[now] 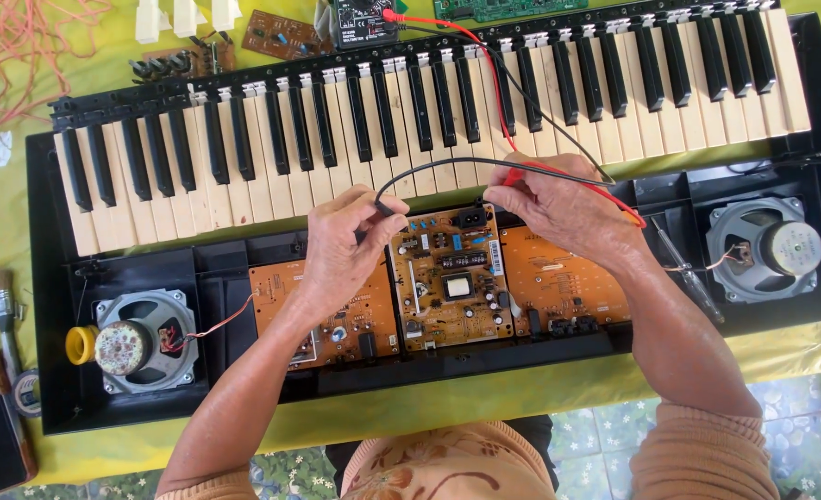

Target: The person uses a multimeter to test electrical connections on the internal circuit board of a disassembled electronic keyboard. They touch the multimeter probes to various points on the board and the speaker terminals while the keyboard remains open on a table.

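Left hand: my left hand (341, 245) pinched the black probe (384, 209) between thumb and fingers, its tip pointing toward 3 o'clock at the top edge of the middle circuit board (452, 287).
Right hand: my right hand (558, 208) was closed around the red probe (521, 176), knuckles over the board's upper right corner.
Leads: the black lead (447, 163) arched between my hands; the red lead (484, 65) ran toward 12 o'clock across the keyboard keys (429, 120) to the meter (364, 20).
Boards: orange boards flanked the middle one at 9 and 3 o'clock.
Speakers: the left speaker (142, 343) sat at 8 o'clock, the right speaker (762, 248) at 3 o'clock.
Brush: a paintbrush (3, 310) lay far out at 9 o'clock on the yellow-green cloth (3, 213).
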